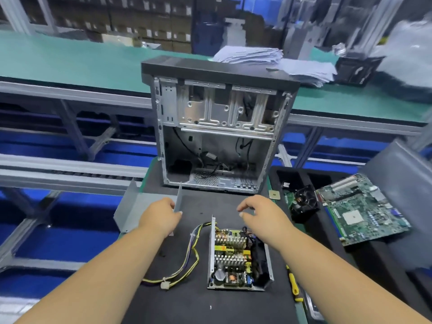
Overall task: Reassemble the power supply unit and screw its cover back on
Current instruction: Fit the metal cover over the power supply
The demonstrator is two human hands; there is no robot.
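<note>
Fingers of the left hand (161, 216) are closed on the near upright flange of a grey, folded sheet-metal power supply cover (140, 210), which is held at centre left of the frame, partly over the left edge of the black mat covering the desk (198, 300). The right hand (264, 217) is held above the mat at centre right with its fingers loosely curled and parted; nothing is gripped by it.

Below and between the two hands, the open silver-walled power supply unit (236, 258) is set flat on the mat, with its finned heatsinks, yellow components and circuit board exposed. A bundle of yellow and black wires (191, 256) is seen running from its upper left corner and looping down to a white plug (164, 285) at lower centre left.

A grey metal computer case (219, 127) with a black top is stood open-sided at the far end of the mat, at the centre of the frame. At right, a green motherboard (364, 211) and a black cooling fan (304, 202) are laid in a black tray. A yellow-handled screwdriver (293, 284) is laid at the mat's right edge, just beside the unit.
</note>
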